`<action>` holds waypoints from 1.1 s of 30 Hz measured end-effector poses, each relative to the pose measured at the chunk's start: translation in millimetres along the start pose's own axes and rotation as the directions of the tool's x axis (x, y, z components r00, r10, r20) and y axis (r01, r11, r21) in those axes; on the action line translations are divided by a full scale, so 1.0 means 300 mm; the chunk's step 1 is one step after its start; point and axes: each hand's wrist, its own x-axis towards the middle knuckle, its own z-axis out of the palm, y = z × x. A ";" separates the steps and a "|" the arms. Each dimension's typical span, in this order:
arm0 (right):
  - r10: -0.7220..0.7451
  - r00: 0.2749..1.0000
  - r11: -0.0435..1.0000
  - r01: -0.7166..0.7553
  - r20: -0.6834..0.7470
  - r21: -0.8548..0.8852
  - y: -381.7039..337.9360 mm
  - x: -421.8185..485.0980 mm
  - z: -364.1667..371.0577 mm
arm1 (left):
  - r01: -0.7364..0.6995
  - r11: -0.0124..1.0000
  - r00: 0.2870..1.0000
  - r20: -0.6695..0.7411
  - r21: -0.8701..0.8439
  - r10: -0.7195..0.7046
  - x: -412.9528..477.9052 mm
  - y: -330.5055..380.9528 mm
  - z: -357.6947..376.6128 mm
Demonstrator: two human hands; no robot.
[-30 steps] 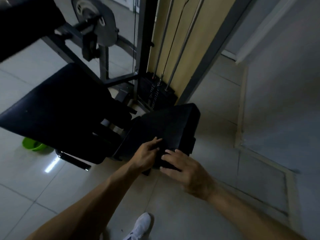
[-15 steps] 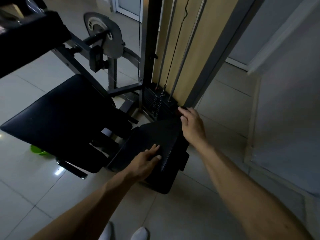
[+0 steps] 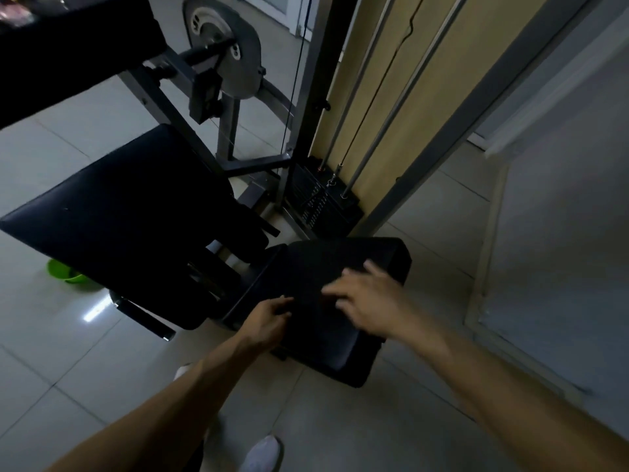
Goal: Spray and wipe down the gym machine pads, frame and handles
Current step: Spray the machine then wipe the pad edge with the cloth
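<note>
Here, small pad (image 3: 340, 356): a black upholstered cushion of the gym machine, set low over the tiled floor (image 3: 85, 376), lay in dim light straight ahead of the person, with both bare forearms reaching to it.
left hand (image 3: 267, 318): rested at the small pad's near left edge, fingers lightly bent and touching the dark surface; the gloom hid whether they pinched anything there.
right hand (image 3: 371, 301): smeared by motion blur, it was spread palm-down over the middle of the small pad, fingers apart and fairly straight, wrapped around nothing; whether it pressed the surface or skimmed just above it could not be told.
both hands: side by side on the small pad, near each other but not touching.
large pad (image 3: 119, 212): black and tilted, it stood just left of the small pad and higher.
bar (image 3: 146, 318): dark-gripped with a metal end, it jutted out low to the left of the small pad.
weight stack (image 3: 316, 199): sat just beyond the small pad's far edge, with guide rods (image 3: 401, 97) rising from it.
frame upright (image 3: 316, 80): a dark post that rose beyond the small pad's far left corner.
cam plate (image 3: 231, 52): grey metal, well beyond the small pad and to its left.
green bowl (image 3: 66, 272): sat on the floor well left of the small pad, partly hidden.
white shoe (image 3: 263, 453): stood on the floor at the near side of the small pad, between the forearms.
</note>
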 end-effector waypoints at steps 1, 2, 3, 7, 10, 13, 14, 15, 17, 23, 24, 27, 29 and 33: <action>0.117 0.993 0.993 -0.116 0.010 -0.023 0.061 0.057 -0.018 | 0.010 1.000 1.000 0.029 0.002 -0.010 0.021 -0.020 -0.011; 0.219 0.976 0.975 -0.219 -0.006 -0.033 0.114 0.111 -0.034 | 0.016 1.000 0.998 0.055 -0.003 -0.016 0.043 -0.041 -0.018; 0.287 0.958 0.958 -0.287 -0.021 -0.026 0.149 0.158 -0.040 | 0.018 1.000 0.997 0.075 -0.006 -0.017 0.058 -0.054 -0.032; 0.310 0.951 0.948 -0.310 -0.003 -0.073 -0.011 0.244 0.081 | 0.060 0.998 0.987 0.151 0.009 -0.060 0.145 -0.113 -0.091; 0.060 0.981 0.998 -0.056 0.186 -0.028 -0.273 0.196 0.210 | 0.031 0.999 0.983 0.179 0.019 -0.034 0.181 -0.136 -0.141; -0.022 0.959 0.997 0.001 0.281 0.078 -0.311 0.236 0.213 | 0.081 0.992 0.975 0.199 0.101 -0.100 0.237 -0.186 -0.193; 0.005 0.965 0.999 -0.018 0.262 0.047 -0.273 0.264 0.197 | 0.103 0.983 0.968 0.213 0.152 -0.134 0.252 -0.199 -0.205; 0.048 0.970 0.999 -0.051 0.237 0.003 -0.221 0.299 0.185 | 0.129 0.972 0.958 0.227 0.197 -0.173 0.267 -0.213 -0.214; 0.146 0.981 0.988 -0.138 0.130 -0.070 -0.084 0.396 0.169 | 0.192 0.954 0.931 0.265 0.232 -0.252 0.287 -0.239 -0.228; 0.366 0.930 0.931 -0.366 -0.036 -0.007 -0.007 0.550 0.224 | 0.181 0.976 0.943 0.259 0.123 -0.208 0.323 -0.331 -0.257; 0.284 0.959 0.959 -0.284 -0.011 0.003 -0.080 0.546 0.268 | 0.172 0.977 0.959 0.206 0.126 -0.195 0.334 -0.346 -0.269; 0.014 0.984 0.992 -0.036 0.178 0.120 -0.324 0.521 0.409 | 0.132 0.980 0.988 0.062 0.151 -0.143 0.363 -0.370 -0.305; -0.170 0.939 0.983 0.139 0.298 0.124 -0.387 0.537 0.458 | 0.095 0.983 0.995 -0.015 0.160 -0.094 0.384 -0.380 -0.326; -0.169 0.955 0.983 0.145 0.244 0.112 -0.248 0.671 0.501 | 0.074 0.982 0.997 0.009 0.176 -0.077 0.458 -0.443 -0.356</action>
